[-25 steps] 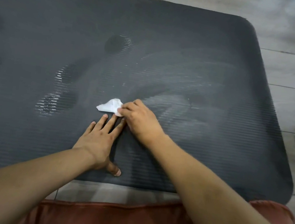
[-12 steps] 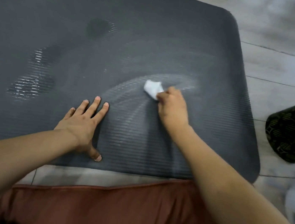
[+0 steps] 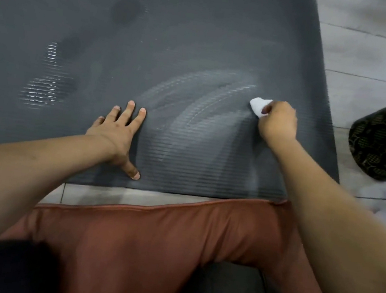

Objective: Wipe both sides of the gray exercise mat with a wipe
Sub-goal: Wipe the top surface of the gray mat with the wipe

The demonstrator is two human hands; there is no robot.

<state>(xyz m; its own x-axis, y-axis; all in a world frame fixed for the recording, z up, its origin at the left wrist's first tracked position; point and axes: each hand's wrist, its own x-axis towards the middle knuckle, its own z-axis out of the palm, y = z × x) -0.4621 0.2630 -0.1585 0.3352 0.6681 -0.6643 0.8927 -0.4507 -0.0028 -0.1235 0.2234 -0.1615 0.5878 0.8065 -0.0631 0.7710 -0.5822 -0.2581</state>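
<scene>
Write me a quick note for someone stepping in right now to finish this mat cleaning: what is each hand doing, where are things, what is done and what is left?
Left hand: open, flat, palm down on the gray mat near its front edge.
Right hand: closed grip on the white wipe, pressing it on the mat toward the right edge.
Mat: lies flat on the floor in front of the red cushion.
Done: curved damp streaks between the hands show that patch wiped.
Left: the far and left parts with dark spots look unwiped; probably then flip it and wipe the other side.
</scene>
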